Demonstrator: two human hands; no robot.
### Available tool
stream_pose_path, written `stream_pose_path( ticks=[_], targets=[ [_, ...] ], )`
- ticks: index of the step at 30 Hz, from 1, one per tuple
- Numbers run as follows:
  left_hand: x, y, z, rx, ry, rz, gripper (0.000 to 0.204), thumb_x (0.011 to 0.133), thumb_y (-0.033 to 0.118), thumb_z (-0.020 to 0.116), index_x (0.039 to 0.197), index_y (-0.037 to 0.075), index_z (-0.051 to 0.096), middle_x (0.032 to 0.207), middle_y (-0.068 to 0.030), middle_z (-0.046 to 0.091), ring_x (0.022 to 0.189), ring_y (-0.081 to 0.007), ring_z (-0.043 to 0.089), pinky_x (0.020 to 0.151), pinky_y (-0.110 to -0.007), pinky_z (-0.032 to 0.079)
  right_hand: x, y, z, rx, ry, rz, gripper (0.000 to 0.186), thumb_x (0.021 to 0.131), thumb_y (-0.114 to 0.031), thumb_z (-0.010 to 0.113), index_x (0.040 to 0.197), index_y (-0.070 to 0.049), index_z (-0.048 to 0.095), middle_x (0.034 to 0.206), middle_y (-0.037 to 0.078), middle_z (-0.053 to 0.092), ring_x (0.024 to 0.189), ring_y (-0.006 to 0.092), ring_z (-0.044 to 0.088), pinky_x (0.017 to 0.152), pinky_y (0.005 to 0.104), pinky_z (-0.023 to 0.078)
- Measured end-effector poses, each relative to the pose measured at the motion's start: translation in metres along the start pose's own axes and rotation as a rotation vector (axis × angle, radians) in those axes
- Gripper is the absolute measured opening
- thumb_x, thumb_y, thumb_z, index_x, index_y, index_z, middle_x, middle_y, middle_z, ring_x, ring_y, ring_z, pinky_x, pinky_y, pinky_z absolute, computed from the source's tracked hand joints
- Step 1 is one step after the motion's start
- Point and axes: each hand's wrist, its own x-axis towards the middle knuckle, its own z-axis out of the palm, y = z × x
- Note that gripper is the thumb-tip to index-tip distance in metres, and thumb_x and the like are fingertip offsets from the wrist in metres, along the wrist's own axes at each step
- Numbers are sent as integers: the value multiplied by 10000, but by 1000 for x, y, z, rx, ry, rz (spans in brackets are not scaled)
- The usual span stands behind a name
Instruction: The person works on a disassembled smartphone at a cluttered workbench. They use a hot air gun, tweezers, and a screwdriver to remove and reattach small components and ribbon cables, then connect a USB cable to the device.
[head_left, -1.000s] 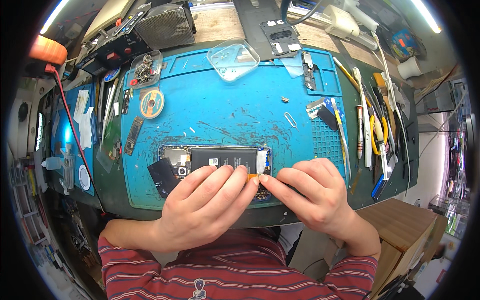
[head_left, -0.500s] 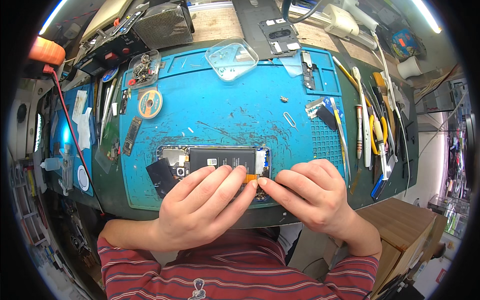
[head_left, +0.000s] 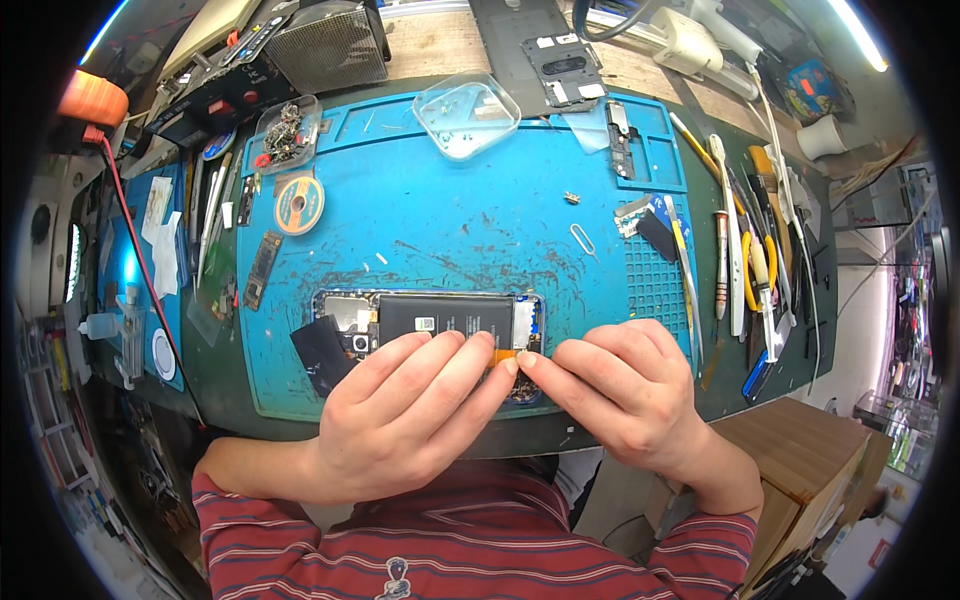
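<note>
An opened smartphone (head_left: pixel 531 311) lies sideways on the blue work mat, its black battery (head_left: pixel 405 313) and inner parts exposed. My left hand (head_left: pixel 405 420) reaches over the phone's near side, fingers bent across the battery, the foremost digits closed at a short orange flex cable (head_left: pixel 506 354). From the right, my right hand (head_left: pixel 625 395) meets it with curled fingers, one fingertip at the cable's right end, almost touching the left fingertip. The grip beneath the fingers is partly hidden. A black sheet (head_left: pixel 320 352) sticks out at the phone's left end beside the camera module.
Beyond the phone, a clear plastic tray (head_left: pixel 467 118) holds small screws. A solder spool (head_left: pixel 300 206) and a narrow circuit board (head_left: pixel 263 270) lie left. A SIM pin (head_left: pixel 582 240), tweezers (head_left: pixel 682 270) and yellow-handled pliers (head_left: pixel 770 262) are on the right.
Both hands stay almost still at the orange flex cable. A little less of the cable shows between the fingers, and the whole view has shifted slightly.
</note>
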Motion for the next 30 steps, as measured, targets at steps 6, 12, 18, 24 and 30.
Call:
stream_pose_path(
  ticks=[6,12,18,24,30],
  targets=[
    [-2,0,2,-43,21,-20,389,801,81,776,1189,110,794,1240,-69,714,1060,-233,693,918,-384,567,-1,0,0,7,2,-3,420,734,-150,718,1138,-48,766,1029,10,657,851,160,642,700,318,484],
    [-4,-1,3,-35,5,-8,447,787,76,770,1232,107,774,1268,-80,693,1074,-254,684,931,-398,549,-3,1,1,-10,-4,-11,459,742,-157,713,1187,-56,760,1058,9,664,883,183,653,739,335,502],
    [-5,-4,2,-73,26,-3,493,793,106,782,1283,120,742,1300,-68,661,1116,-277,649,944,-420,523,-8,3,3,62,118,26,425,780,-58,757,1205,-37,758,984,37,703,845,224,675,721,361,523],
    [-8,-3,1,-56,36,-4,446,829,91,770,1272,110,727,1287,-67,658,1170,-289,634,976,-445,503,-24,-9,-19,-140,300,67,350,825,-13,788,1173,-49,771,927,59,708,775,223,676,679,377,519],
    [-5,0,3,-95,58,10,430,850,50,742,1278,71,705,1289,-89,652,1194,-312,628,1009,-452,487,-98,15,-81,-374,512,813,213,983,-63,718,1190,-55,768,824,79,645,667,211,602,617,364,482]
  ],
)
